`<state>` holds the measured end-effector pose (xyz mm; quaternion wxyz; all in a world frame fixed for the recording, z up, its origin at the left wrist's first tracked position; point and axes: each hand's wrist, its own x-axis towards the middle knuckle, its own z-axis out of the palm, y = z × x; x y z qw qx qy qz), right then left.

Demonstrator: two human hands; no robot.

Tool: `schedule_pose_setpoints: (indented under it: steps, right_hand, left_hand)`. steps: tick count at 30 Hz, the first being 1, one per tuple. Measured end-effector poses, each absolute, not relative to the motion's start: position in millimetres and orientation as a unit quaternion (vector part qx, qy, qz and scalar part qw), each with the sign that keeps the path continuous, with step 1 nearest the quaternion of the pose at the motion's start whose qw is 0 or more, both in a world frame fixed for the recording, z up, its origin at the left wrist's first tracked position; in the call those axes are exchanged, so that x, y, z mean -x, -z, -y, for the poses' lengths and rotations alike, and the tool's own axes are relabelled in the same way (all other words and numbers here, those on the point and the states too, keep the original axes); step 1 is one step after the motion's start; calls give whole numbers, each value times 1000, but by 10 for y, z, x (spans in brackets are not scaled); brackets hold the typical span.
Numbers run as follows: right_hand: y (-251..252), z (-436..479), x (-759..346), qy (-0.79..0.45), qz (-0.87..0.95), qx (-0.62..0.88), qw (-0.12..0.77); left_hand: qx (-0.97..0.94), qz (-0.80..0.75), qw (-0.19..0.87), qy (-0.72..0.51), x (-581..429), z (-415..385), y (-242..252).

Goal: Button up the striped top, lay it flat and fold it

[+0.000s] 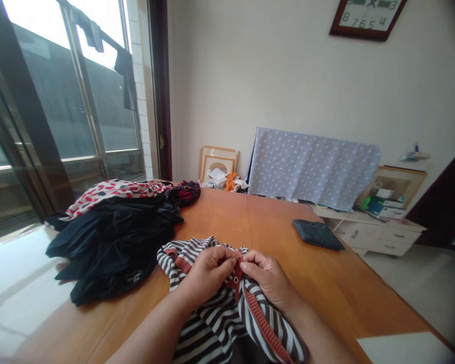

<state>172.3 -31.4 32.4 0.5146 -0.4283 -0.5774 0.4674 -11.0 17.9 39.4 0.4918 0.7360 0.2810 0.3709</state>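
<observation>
A striped cardigan in dark brown and white, with rust-red ribbed edging, lies on the wooden table in front of me. My left hand pinches the rust-red button band near its upper end. Close beside it, my right hand pinches the same band, thumb and forefinger pressed together. The fingertips almost meet over a small spot on the band, and what exactly sits between them is partly hidden. A pale round button shows on the band just below the fingers.
A heap of dark clothes and a red-and-white patterned garment lie at the left of the wooden table. A folded dark cloth rests at the right. Behind stand a dotted blue cover and a white cabinet.
</observation>
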Motion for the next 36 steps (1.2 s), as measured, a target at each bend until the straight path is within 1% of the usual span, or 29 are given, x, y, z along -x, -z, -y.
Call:
schedule_pose_setpoints:
  steps: [10,36]
  right_hand:
    - [-326,319,-1740,-472,575,449,495]
    - [-373,317,-1732,-461,580,461,489]
  left_hand:
    - [-716,-269,523,-376,89,-205,-329]
    - [-720,-276,506,-386,87,-200,-377]
